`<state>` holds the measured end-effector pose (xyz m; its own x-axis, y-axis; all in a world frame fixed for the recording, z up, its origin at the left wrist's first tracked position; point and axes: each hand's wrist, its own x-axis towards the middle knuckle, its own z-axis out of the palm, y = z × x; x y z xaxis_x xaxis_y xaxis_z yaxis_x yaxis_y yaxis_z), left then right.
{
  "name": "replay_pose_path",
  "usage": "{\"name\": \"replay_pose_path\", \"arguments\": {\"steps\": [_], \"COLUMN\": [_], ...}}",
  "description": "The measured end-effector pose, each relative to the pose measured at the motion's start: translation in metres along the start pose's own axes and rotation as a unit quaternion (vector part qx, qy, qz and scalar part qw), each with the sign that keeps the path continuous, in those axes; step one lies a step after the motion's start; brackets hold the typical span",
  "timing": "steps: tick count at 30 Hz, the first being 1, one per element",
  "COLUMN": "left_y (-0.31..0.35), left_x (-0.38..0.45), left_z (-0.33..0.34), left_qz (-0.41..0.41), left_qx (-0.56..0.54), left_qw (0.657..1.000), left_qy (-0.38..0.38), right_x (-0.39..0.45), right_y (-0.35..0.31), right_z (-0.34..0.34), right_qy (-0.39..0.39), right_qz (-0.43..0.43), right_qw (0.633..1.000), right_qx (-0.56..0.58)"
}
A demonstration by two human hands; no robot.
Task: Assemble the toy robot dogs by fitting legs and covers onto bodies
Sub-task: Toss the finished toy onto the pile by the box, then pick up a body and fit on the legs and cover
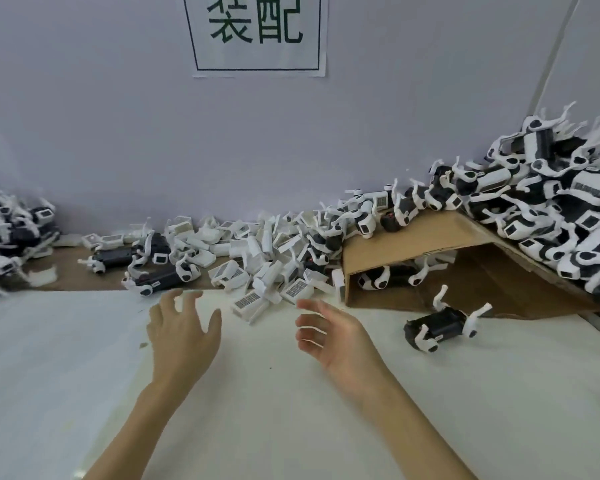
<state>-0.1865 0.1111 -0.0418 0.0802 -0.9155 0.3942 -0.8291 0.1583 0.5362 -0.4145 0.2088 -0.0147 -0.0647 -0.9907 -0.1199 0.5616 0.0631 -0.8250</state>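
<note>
Left hand: the left hand (182,332) hovers over the white table (291,410), back up, fingers spread wide and straight, holding nothing; its fingertips reach toward the near edge of the parts pile.
Right hand: the right hand (333,336) hangs beside it, palm turned inward toward the left, fingers loosely bent and apart, holding nothing.
Lone dog: one black body with white legs (439,327) lies on its side on the table to the right of the right hand, apart from it, just in front of the cardboard.
White covers: a heap of loose white covers (267,268), some with barcode labels facing up, lies just beyond both hands, spilling onto the white table.
Bodies with legs: a few black bodies with legs fitted (160,277) lie left of the covers on a brown strip of surface.
Cardboard: a folded cardboard sheet (413,244) forms a ramp at right, with a dog part-way under it.
Finished pile: a tall heap of black-and-white dogs (551,202) rests on the ramp against the wall.
Left pile: a blurred heap of dogs (7,230) sits at the far left.
Wall: a paper sign (257,32) with green characters hangs on the wall.
</note>
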Motion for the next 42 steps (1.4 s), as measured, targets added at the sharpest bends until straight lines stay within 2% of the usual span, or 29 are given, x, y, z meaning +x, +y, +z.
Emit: {"name": "replay_pose_path", "arguments": {"steps": [3, 8, 11, 15, 18, 23, 26, 29, 32, 35, 37, 38, 42], "left_y": [-0.011, -0.046, -0.057, -0.055, -0.056, -0.055, -0.031, 0.012, 0.054, 0.072, 0.07, 0.067, 0.05], "left_x": [0.036, 0.11, 0.134, 0.142, 0.136, 0.109, 0.077, 0.039, -0.003, -0.032, -0.042, -0.044, -0.034], "left_z": [0.001, 0.0, 0.002, 0.0, -0.004, -0.009, -0.013, -0.014, -0.013, -0.006, 0.002, 0.006, 0.011], "left_qz": [-0.075, -0.049, -0.004, 0.039, 0.046, 0.133, 0.192, 0.242, 0.326, 0.394, 0.422, 0.433, 0.483], "left_qx": [0.081, 0.228, 0.29, 0.311, 0.357, 0.282, 0.196, 0.095, 0.053, 0.049, 0.055, 0.058, 0.005], "left_qw": [0.992, 0.964, 0.95, 0.949, 0.931, 0.949, 0.962, 0.963, 0.939, 0.915, 0.904, 0.899, 0.875], "left_qy": [-0.058, -0.128, -0.113, -0.042, -0.06, -0.044, 0.015, 0.068, 0.096, 0.063, 0.039, 0.03, 0.012], "right_x": [0.002, 0.002, 0.002, 0.002, 0.001, -0.002, -0.002, -0.002, -0.006, -0.009, -0.008, -0.007, -0.008], "right_y": [-0.001, -0.002, -0.003, -0.002, -0.002, -0.005, -0.005, -0.004, -0.002, -0.004, -0.006, -0.007, -0.01], "right_z": [0.0, 0.002, -0.001, -0.002, -0.001, 0.002, 0.001, 0.003, -0.004, -0.013, -0.022, -0.025, -0.03], "right_qy": [-0.014, -0.01, -0.01, -0.016, -0.019, -0.02, -0.008, -0.002, -0.016, -0.025, 0.005, 0.012, 0.007], "right_qz": [0.034, 0.035, 0.033, 0.033, 0.038, 0.038, 0.028, -0.037, -0.154, -0.229, -0.258, -0.25, -0.205], "right_qw": [0.999, 0.999, 0.999, 0.999, 0.999, 0.999, 1.0, 0.994, 0.943, 0.883, 0.824, 0.812, 0.843], "right_qx": [0.03, 0.029, 0.01, -0.002, -0.003, 0.001, -0.006, -0.099, -0.295, -0.409, -0.504, -0.528, -0.497]}}
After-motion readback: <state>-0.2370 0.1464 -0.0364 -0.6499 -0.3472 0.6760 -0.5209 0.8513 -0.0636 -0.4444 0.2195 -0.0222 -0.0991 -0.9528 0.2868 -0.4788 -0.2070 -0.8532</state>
